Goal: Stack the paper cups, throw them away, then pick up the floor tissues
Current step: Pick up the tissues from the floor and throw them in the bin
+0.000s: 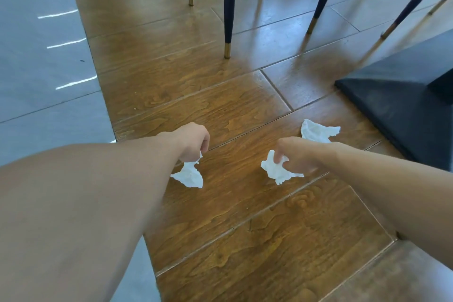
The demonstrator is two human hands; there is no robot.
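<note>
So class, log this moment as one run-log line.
left hand: pinching tissue | right hand: gripping tissue | third tissue: on floor

Glossy wood-grain floor planks (220, 110); matt grey tiles (36, 68) at left; crumpled white paper tissues (190, 176); brass-tipped dark chair legs (229, 7).

Three tissues are spread across the wooden floor (220, 110). The left tissue (188, 175) is pinched at its top by the left hand (193, 141). To its right, well apart, the middle tissue (275, 170) is gripped by the right hand (297, 154). The third tissue (318, 131) is found just behind the right hand, untouched. A table base (397, 95) is set on the floor at far right. Chair legs (229, 7) are placed further back. A tiled strip (36, 68) is laid along the left.
</note>
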